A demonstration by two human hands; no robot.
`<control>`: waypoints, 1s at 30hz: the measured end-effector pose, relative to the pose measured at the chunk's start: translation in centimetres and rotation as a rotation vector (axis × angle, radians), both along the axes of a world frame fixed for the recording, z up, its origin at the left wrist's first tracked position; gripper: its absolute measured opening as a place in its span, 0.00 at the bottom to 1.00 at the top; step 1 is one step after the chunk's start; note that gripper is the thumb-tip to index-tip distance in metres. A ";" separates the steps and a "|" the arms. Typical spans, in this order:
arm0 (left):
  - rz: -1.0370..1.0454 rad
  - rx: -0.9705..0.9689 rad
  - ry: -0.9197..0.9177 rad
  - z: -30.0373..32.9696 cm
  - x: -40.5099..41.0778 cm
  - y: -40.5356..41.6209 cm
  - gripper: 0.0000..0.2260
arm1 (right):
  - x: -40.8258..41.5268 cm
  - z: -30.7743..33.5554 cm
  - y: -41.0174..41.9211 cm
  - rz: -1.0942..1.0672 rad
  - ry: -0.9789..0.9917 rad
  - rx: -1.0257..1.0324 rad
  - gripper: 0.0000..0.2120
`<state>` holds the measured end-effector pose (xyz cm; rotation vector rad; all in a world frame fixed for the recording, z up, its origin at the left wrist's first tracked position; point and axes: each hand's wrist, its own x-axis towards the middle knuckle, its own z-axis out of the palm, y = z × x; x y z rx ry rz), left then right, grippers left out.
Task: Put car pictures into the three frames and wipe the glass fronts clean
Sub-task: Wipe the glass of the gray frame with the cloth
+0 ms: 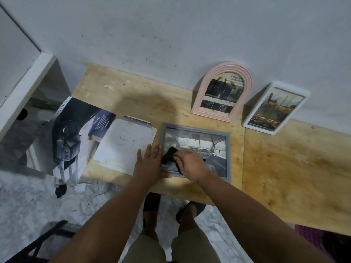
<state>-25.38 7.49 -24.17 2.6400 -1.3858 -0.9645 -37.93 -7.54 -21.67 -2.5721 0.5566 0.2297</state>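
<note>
Wall [171,35]: I see pale grey plaster with dark specks filling the top of my view.
Table [284,168]: a plywood top, stained, running along the wall; I count 3 frames on it.
Brochure [76,133]: a large car brochure lies open at the table's left end, hanging over the edge; it shows a dark car.
Loose sheet [123,145]: a white page rests just right of the brochure, partly under my left hand.
Grey frame [228,149]: it lies flat near the front edge, glass up, with a car interior picture inside.
Pink frame [199,103]: arched, leaning upright against the wall, a car picture in it.
White frame [248,124]: rectangular, tilted against the wall right of the pink one, also filled.
Left hand [152,164]: fingers straight and spread flat, pressing on the sheet and the grey frame's left edge; the thumb touches the frame's lower left corner.
Right hand [191,164]: fingers curled, gripping the cloth against the glass.
Cloth [169,156]: black, bunched, on the lower left part of the grey frame's glass.
</note>
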 end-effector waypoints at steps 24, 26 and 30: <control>-0.004 -0.025 0.029 0.1 0.2 0.0 0.53 | -3.3 4.0 -3.3 -1.437 -0.574 1.614 0.20; 0.000 -0.028 0.034 0.1 0.2 0.0 0.53 | -2.9 4.4 -5.0 -1.352 -0.515 1.276 0.10; -0.002 -0.035 0.031 0.2 0.2 0.0 0.53 | -3.2 2.6 -8.1 -0.836 -0.201 0.218 0.18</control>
